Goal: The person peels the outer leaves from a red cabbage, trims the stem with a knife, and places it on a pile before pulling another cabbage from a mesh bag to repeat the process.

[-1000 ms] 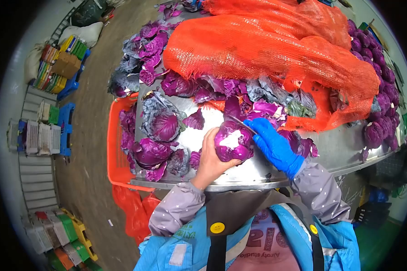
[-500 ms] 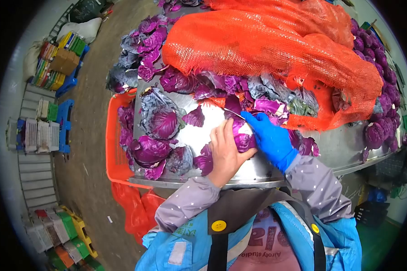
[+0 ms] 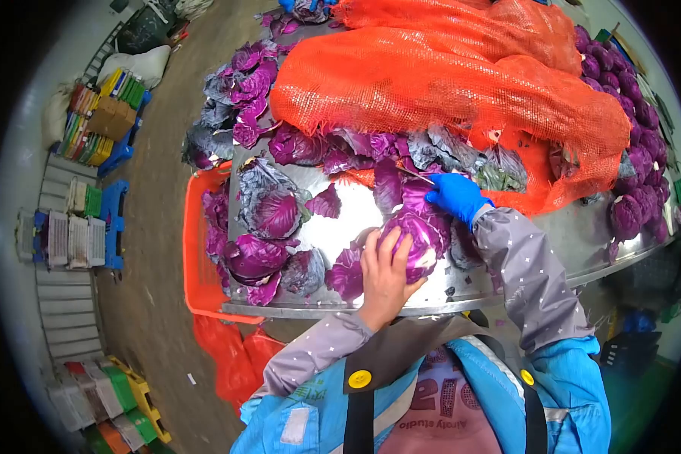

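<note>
A red cabbage with a pale cut patch rests on the metal table near its front edge. My bare left hand grips it from the left, with curved fingers over its side. My right hand, in a blue glove, is closed around a knife whose thin blade points left, beyond the cabbage. The handle is hidden in the glove. Loose purple leaves lie by the blade, and another leaf lies left of my left hand.
Orange mesh sacks cover the table's back. An orange crate with leaves stands at the left edge. Trimmed red cabbages are piled at right. Another person's blue-gloved hand shows at the top. Stacked crates line the left wall.
The knife and my right hand have moved up and away from the cabbage. The cabbage has turned under my left hand, showing more of its purple surface, and leaves now lie beside it.
</note>
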A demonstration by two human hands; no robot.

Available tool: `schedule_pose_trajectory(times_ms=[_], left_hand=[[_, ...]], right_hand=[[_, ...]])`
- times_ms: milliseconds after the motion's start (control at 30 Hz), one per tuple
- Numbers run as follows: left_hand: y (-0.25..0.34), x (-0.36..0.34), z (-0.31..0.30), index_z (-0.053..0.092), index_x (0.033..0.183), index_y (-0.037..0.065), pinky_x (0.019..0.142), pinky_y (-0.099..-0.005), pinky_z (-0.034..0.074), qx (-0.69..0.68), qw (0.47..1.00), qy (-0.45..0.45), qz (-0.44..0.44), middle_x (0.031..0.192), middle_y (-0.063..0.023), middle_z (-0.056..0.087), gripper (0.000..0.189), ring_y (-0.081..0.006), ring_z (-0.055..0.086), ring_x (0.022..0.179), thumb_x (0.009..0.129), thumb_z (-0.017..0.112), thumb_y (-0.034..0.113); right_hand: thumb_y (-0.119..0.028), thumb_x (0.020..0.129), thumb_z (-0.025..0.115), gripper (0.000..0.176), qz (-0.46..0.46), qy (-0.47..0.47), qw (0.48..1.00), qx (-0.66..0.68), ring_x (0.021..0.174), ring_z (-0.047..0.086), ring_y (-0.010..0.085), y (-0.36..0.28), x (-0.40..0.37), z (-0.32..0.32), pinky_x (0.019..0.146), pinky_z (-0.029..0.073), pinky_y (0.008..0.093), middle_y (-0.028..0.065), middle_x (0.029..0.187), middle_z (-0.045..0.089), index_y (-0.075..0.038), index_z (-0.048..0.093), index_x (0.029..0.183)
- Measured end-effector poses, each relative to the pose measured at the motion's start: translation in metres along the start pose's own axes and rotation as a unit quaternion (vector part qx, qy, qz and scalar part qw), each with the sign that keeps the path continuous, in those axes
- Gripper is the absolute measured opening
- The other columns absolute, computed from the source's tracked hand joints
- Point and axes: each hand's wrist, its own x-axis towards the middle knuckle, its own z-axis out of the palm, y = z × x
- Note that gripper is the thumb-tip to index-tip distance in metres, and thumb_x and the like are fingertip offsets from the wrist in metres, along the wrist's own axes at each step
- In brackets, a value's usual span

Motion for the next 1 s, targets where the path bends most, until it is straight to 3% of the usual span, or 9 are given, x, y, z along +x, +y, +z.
schedule_pose_trajectory(times_ms=[233, 367, 467, 567, 767, 833, 900, 967, 1000], left_hand=[[-0.017, -0.008, -0.004, 0.029, 0.133, 0.004, 0.101, -0.0499, 0.029, -0.087, 0.99, 0.072, -0.08, 0.13, -0.0204, 0.035, 0.098, -0.0395, 0.034, 0.119, 0.055, 0.086, 0.025], [-0.012, 0.001, -0.003, 0.03, 0.132, 0.003, 0.101, -0.0495, 0.028, -0.073, 0.99, 0.069, -0.102, 0.129, -0.0203, 0.035, 0.096, -0.039, 0.033, 0.119, 0.057, 0.085, 0.029], [-0.012, 0.006, -0.002, 0.032, 0.129, 0.003, 0.1, -0.0469, 0.029, -0.057, 0.99, 0.073, -0.11, 0.126, -0.0196, 0.038, 0.095, -0.0361, 0.037, 0.118, 0.054, 0.085, 0.026], [-0.011, 0.007, -0.001, 0.032, 0.129, 0.003, 0.1, -0.0471, 0.029, -0.046, 0.992, 0.063, -0.103, 0.126, -0.0195, 0.038, 0.095, -0.0358, 0.038, 0.117, 0.054, 0.085, 0.027], [-0.009, 0.008, -0.002, 0.033, 0.128, 0.002, 0.1, -0.0464, 0.029, -0.041, 0.992, 0.071, -0.096, 0.124, -0.0193, 0.039, 0.094, -0.0353, 0.038, 0.117, 0.055, 0.085, 0.028], [-0.014, 0.005, -0.005, 0.032, 0.129, 0.002, 0.101, -0.0471, 0.029, -0.069, 0.988, 0.071, -0.117, 0.126, -0.0193, 0.038, 0.094, -0.036, 0.036, 0.118, 0.055, 0.085, 0.029], [-0.019, 0.01, -0.006, 0.032, 0.13, 0.002, 0.101, -0.0479, 0.028, -0.096, 0.981, 0.08, -0.147, 0.127, -0.0194, 0.037, 0.095, -0.0368, 0.035, 0.118, 0.056, 0.085, 0.029], [-0.021, 0.011, -0.01, 0.032, 0.129, 0.001, 0.101, -0.047, 0.029, -0.113, 0.98, 0.069, -0.147, 0.126, -0.0195, 0.037, 0.096, -0.0363, 0.035, 0.118, 0.056, 0.086, 0.03], [-0.022, 0.012, -0.009, 0.032, 0.129, 0.001, 0.1, -0.0467, 0.029, -0.109, 0.982, 0.068, -0.142, 0.125, -0.0193, 0.038, 0.096, -0.0363, 0.036, 0.118, 0.055, 0.086, 0.031]], right_hand=[[-0.043, 0.079, 0.064, 0.055, 0.053, 0.129, 0.965, 0.222, 0.092, 0.062, 0.0357, -0.037, -0.05, -0.008, 0.078, 0.048, 0.0433, 0.0187, 0.099, 0.064, -0.008, 0.051, 0.121], [-0.049, 0.076, 0.067, 0.069, 0.046, 0.011, 0.982, 0.185, 0.09, 0.063, 0.0347, -0.064, -0.082, -0.017, 0.078, 0.048, 0.0406, 0.0231, 0.098, 0.064, -0.002, 0.049, 0.122], [-0.049, 0.075, 0.069, 0.067, 0.025, 0.034, 0.969, 0.243, 0.085, 0.064, 0.0352, -0.053, -0.08, -0.002, 0.075, 0.049, 0.0406, 0.0225, 0.092, 0.065, -0.002, 0.052, 0.119], [-0.043, 0.076, 0.068, 0.058, 0.03, 0.028, 0.925, 0.377, 0.079, 0.065, 0.036, -0.051, -0.08, 0.0, 0.071, 0.049, 0.041, 0.0219, 0.084, 0.065, -0.002, 0.054, 0.114], [-0.022, 0.079, 0.063, 0.035, 0.045, 0.046, 0.965, 0.256, 0.068, 0.064, 0.0289, -0.04, -0.075, 0.015, 0.063, 0.048, 0.0385, 0.0168, 0.074, 0.063, -0.003, 0.056, 0.108], [-0.013, 0.08, 0.06, 0.028, 0.095, 0.038, 0.928, 0.359, 0.065, 0.062, 0.0257, -0.006, -0.07, 0.054, 0.062, 0.048, 0.0357, 0.0133, 0.07, 0.061, -0.004, 0.056, 0.106], [-0.009, 0.081, 0.061, 0.033, 0.133, 0.044, 0.899, 0.415, 0.063, 0.061, 0.0243, -0.015, -0.076, 0.043, 0.063, 0.049, 0.0349, 0.0128, 0.081, 0.061, -0.004, 0.054, 0.114], [-0.01, 0.081, 0.064, 0.043, -0.057, 0.119, 0.888, 0.44, 0.077, 0.063, 0.0248, -0.033, -0.086, 0.021, 0.073, 0.051, 0.0349, 0.014, 0.103, 0.06, -0.006, 0.052, 0.122], [-0.015, 0.078, 0.069, 0.054, -0.148, 0.176, 0.918, 0.323, 0.095, 0.062, 0.0261, -0.027, -0.075, 0.026, 0.082, 0.05, 0.0348, 0.0136, 0.117, 0.055, -0.008, 0.049, 0.127]])
